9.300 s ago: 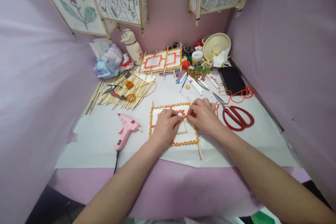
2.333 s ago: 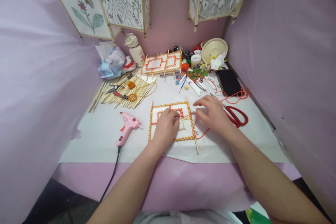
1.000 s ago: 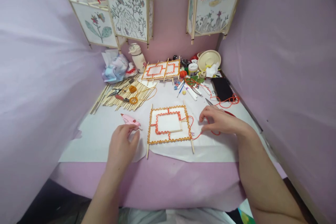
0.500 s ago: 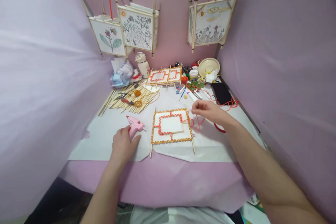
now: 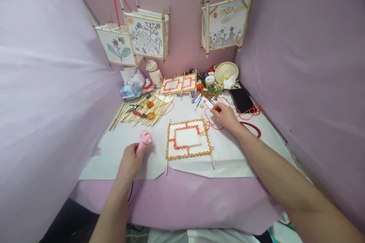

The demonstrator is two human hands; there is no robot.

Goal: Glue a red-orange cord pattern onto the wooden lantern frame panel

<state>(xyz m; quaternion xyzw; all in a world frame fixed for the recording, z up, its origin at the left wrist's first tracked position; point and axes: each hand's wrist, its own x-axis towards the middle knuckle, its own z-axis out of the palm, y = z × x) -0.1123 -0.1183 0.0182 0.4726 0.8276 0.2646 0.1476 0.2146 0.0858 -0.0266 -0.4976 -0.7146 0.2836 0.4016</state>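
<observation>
My left hand [image 5: 131,163] is wrapped round the handle of a pink glue gun [image 5: 145,139], raised slightly above the white sheet left of a stick frame. That square frame [image 5: 186,155] lies flat, its outer sticks edged with mustard yarn and its inner rectangle partly covered in red yarn. Part of the inner rectangle, at its lower right, shows bare wood. Loose red yarn [image 5: 210,126] runs from the inner rectangle toward my right hand [image 5: 225,117]. That hand is pinched over the table, right of the frame, with the yarn at its fingertips.
Thin sticks [image 5: 151,115] with pliers [image 5: 139,113] lie at left. Behind are a second yarn-trimmed frame [image 5: 182,90], a white bottle [image 5: 154,74], markers and a beige bowl [image 5: 226,71]. A black phone-like slab [image 5: 242,100] lies at right. Drawn-on paper lanterns [image 5: 148,38] hang above.
My left hand has picked up the glue gun from the table and turned it upright. My right hand has shifted slightly right and away from me, and the red yarn has spread into loops.
</observation>
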